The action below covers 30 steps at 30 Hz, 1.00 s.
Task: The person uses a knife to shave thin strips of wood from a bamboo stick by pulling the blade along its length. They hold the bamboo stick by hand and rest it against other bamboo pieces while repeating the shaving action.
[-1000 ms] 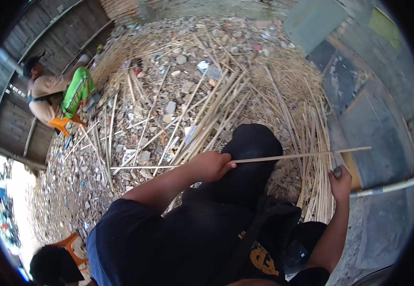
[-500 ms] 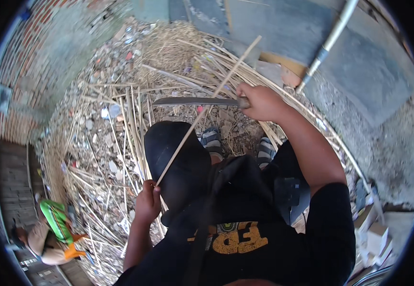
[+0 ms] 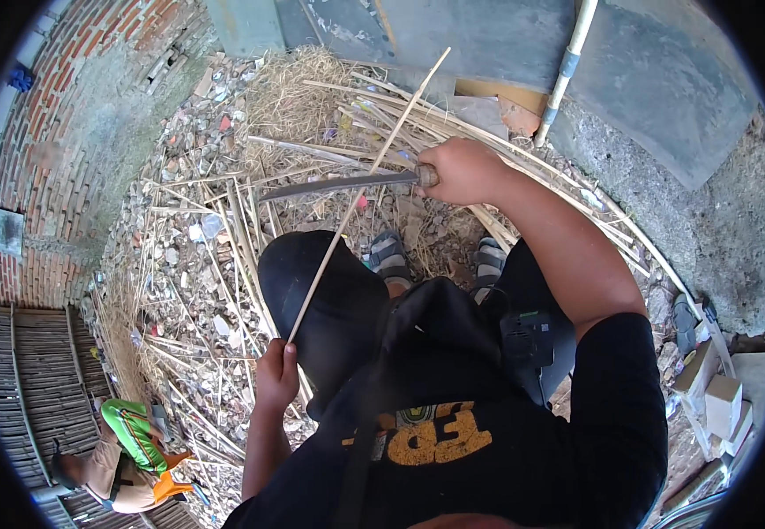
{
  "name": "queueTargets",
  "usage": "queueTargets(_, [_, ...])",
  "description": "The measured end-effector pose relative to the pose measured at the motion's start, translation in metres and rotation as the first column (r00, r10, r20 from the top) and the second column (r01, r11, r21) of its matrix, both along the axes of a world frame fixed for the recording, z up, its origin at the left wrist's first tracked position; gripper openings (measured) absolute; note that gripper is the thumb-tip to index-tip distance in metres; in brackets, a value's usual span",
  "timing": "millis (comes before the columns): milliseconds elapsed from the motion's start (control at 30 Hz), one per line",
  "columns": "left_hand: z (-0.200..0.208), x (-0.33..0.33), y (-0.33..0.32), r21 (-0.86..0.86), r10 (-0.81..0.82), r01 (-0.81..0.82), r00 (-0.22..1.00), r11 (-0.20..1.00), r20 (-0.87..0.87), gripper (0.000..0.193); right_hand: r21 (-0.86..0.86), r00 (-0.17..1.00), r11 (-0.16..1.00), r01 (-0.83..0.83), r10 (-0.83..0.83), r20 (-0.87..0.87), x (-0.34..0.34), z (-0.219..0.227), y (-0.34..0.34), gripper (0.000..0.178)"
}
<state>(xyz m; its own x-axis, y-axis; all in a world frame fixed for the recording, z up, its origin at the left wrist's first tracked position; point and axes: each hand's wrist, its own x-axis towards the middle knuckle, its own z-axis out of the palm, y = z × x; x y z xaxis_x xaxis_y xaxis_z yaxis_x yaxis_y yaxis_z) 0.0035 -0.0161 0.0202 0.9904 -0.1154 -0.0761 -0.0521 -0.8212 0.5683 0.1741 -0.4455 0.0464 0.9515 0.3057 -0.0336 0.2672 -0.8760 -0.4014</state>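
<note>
A long, thin bamboo strip (image 3: 329, 253) slants up and away across my bent left knee. My left hand (image 3: 276, 375) is closed around its near end, thumb on top. In my right hand (image 3: 462, 171) is the wooden handle of a machete (image 3: 338, 185), its long dark blade pointing left. The blade crosses the strip beyond my knee; whether its edge presses into the strip I cannot tell. The strip's far end reaches past the blade, over other cut bamboo strips (image 3: 382, 100) on the ground.
Rubble and scattered strips cover the ground around my sandalled feet (image 3: 389, 256). Dry straw (image 3: 298, 93) lies ahead. A white pole (image 3: 567, 70) leans at the far right by grey panels. At the lower left another person (image 3: 122, 472) sits near a bamboo wall (image 3: 34, 370).
My view has shifted slightly. The machete's tip has dipped, so the blade slopes down to the left instead of lying nearly level. Both hands keep their hold.
</note>
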Motion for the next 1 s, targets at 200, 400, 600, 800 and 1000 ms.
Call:
queueTargets(200, [0.002,-0.002,-0.001,0.018,0.021,-0.020,0.997,1.000,-0.075,0.038,-0.026,0.996,0.996,-0.080,0.079,-0.051,0.000,-0.004,0.007,0.034])
queueTargets(400, [-0.005,-0.001,0.003,0.041,0.012,-0.010,0.999,0.999,-0.034,0.037,-0.012,0.994,0.997,-0.078,0.077,-0.075,0.001,-0.003,0.007,0.034])
queueTargets(600, [0.003,0.000,0.003,0.052,-0.008,0.011,0.997,0.999,-0.072,0.037,-0.043,0.996,0.996,-0.080,0.078,-0.039,0.003,-0.012,0.007,0.036])
queueTargets(800, [0.001,0.000,-0.001,0.002,0.003,-0.002,0.999,1.000,-0.046,0.036,-0.032,0.995,0.996,-0.080,0.082,0.052,0.002,-0.011,0.009,0.029])
queueTargets(1000, [-0.009,-0.001,0.003,0.018,-0.013,0.013,1.000,1.000,-0.024,0.036,-0.056,0.998,0.997,-0.058,0.059,0.016,0.000,-0.002,0.014,0.026])
